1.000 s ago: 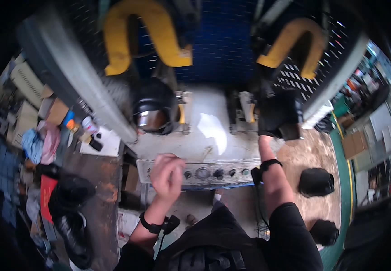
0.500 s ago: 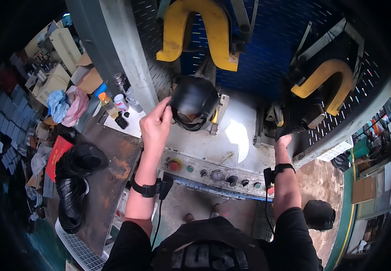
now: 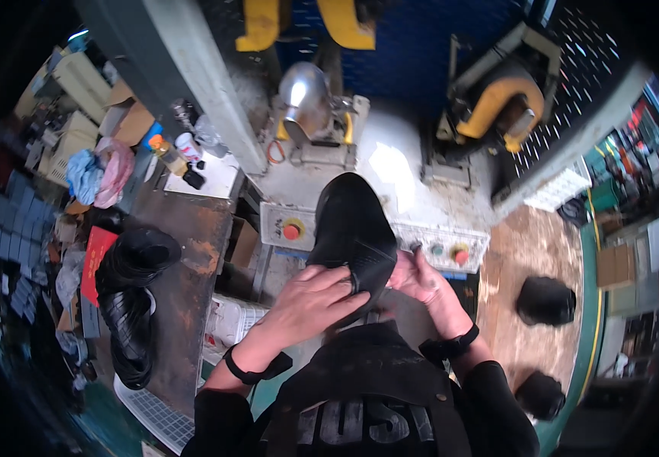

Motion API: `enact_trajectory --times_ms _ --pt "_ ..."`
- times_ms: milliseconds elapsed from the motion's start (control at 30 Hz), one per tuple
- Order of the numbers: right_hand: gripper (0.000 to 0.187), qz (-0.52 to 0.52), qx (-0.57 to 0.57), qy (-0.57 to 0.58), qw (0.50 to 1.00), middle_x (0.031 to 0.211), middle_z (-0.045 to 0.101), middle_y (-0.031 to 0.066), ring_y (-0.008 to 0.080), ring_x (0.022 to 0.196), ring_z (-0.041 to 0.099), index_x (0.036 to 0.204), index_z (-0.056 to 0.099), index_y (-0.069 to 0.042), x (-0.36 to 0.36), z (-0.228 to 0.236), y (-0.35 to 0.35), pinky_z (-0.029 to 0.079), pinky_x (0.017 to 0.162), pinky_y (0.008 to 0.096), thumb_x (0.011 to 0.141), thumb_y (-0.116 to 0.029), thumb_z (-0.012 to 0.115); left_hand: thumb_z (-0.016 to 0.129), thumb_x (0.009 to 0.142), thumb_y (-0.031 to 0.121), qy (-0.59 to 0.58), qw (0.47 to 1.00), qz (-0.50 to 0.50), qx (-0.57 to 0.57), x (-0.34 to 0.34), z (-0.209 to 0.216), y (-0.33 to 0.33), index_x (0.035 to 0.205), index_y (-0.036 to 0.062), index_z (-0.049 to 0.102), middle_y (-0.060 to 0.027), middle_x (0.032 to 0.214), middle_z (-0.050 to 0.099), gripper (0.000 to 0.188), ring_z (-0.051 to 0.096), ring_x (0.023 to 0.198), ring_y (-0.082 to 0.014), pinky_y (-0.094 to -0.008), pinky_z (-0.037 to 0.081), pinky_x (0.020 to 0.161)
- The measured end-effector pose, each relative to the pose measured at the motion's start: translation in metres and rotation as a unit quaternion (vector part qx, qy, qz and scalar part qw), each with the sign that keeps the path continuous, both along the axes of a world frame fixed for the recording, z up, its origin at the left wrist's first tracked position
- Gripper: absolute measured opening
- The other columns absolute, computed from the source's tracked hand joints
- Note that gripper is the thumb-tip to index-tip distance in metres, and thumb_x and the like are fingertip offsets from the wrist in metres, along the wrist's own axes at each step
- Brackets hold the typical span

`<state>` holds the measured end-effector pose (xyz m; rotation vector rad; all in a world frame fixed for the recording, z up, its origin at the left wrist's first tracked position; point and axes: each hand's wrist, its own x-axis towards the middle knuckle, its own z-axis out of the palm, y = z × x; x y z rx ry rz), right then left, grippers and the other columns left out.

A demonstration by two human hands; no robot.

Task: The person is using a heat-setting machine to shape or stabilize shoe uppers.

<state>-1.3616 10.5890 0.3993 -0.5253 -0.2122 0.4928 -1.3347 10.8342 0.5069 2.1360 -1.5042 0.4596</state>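
Observation:
A black shoe upper [image 3: 356, 221], its rounded toe pointing away from me, is held up in front of my chest. My left hand [image 3: 310, 301] is closed on its near left part, the fingers lying across the black material. At the upper's right edge is my right hand [image 3: 421, 278], thumb raised and fingertips partly hidden against or under it. Beyond, a bare shiny metal shoe form [image 3: 304, 99] stands on the machine's left station. The right station has a yellow curved clamp [image 3: 501, 107] around another form.
A control panel [image 3: 451, 247] with red buttons runs along the machine's front edge. Black uppers [image 3: 546, 301] lie on the wooden board [image 3: 508, 251] at right. On the brown table [image 3: 192, 236] at left are more black uppers [image 3: 127, 305], a red box [image 3: 101, 255] and bottles [image 3: 168, 156].
The left metal form, covered by a black upper before, is now bare. Both hands have drawn back from the machine and come together on a black upper near my body. The view has shifted.

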Motion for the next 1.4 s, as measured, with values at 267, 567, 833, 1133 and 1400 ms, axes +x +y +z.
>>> enact_trajectory --times_ms 267,567,833,1133,1400 --pt "0.036 -0.251 0.013 0.197 0.948 0.115 0.060 0.0140 0.0264 0.106 0.059 0.123 0.049 -0.001 -0.106 0.001 -0.016 0.046 0.094 0.0432 0.091 -0.016 0.054 0.061 0.072 0.015 0.067 0.979 -0.189 0.031 -0.060 -0.046 -0.054 0.109 0.0105 0.063 -0.0037 0.092 0.060 0.037 0.055 0.101 -0.0222 -0.0375 0.041 0.088" --pt "0.040 -0.496 0.088 0.181 0.845 0.115 0.060 0.0108 0.0258 0.104 0.059 0.123 0.047 -0.002 -0.294 -0.020 -0.099 0.045 0.093 0.0434 0.088 -0.014 0.059 0.063 0.073 0.007 0.134 0.948 -0.286 0.045 -0.164 -0.087 -0.157 0.106 0.0074 0.064 -0.0059 0.089 0.061 0.033 0.056 0.090 -0.0233 -0.0397 0.043 0.083" --pt "0.044 -0.796 -0.097 0.156 0.576 0.116 0.058 0.0016 0.0177 0.104 0.058 0.124 0.048 -0.011 -0.565 0.018 -0.179 0.047 0.091 0.0387 0.084 -0.016 0.065 0.058 0.070 0.001 0.121 0.833 -0.540 -0.011 -0.345 -0.063 -0.342 0.106 0.0072 0.064 -0.0061 0.084 0.059 0.037 0.056 0.085 -0.0245 -0.0354 0.044 0.075" --pt "0.057 -0.874 -0.225 0.324 0.284 0.138 0.041 0.0110 0.0216 0.127 0.040 0.139 0.032 -0.010 -0.701 0.016 -0.201 0.035 0.099 0.0348 0.089 -0.015 0.057 0.056 0.076 0.000 0.218 0.762 -0.609 -0.035 -0.532 -0.101 -0.545 0.114 0.0089 0.059 -0.0119 0.110 0.059 0.039 0.052 0.110 -0.0290 -0.0373 0.043 0.093" --pt "0.073 -0.554 -0.770 0.317 0.007 0.143 0.027 0.0243 0.0450 0.131 0.024 0.137 0.037 -0.013 -0.638 -0.020 -0.253 0.024 0.108 0.0495 0.075 -0.030 0.071 0.054 0.079 0.002 0.238 0.836 -0.493 -0.025 -0.500 -0.182 -0.484 0.119 0.0056 0.054 -0.0171 0.126 0.050 0.041 0.046 0.119 -0.0353 -0.0426 0.039 0.099"
